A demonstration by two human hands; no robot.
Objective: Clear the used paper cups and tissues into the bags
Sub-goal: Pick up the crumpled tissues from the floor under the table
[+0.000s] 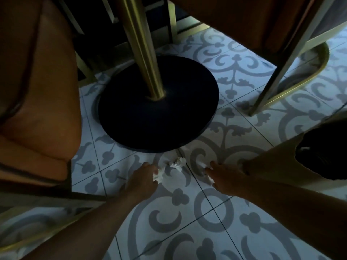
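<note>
Under the table, on the patterned floor (187,212), both hands reach down toward scraps of white tissue lying just in front of the round black table base (157,104). The left hand (142,179) has its fingers curled around one crumpled tissue (157,175) at its fingertips, pinching it against the tiles. The right hand (223,177) is closed over another bit of white tissue (209,178) that shows along its thumb side; how firmly it holds is hard to tell in the dim light. Between the two hands, slightly farther from the person and near the rim of the base, lies a third loose tissue (178,163), touched by neither hand. It sits a little closer to the left hand's fingertips than to the right's, up and to the right of them, so the left hand looks the better placed to gather it, though it is already occupied. A bag (323,158) with a dark open mouth sits at the right edge, just beyond the right forearm, so the right hand is much nearer the drop-off. No paper cups are visible here.
</note>
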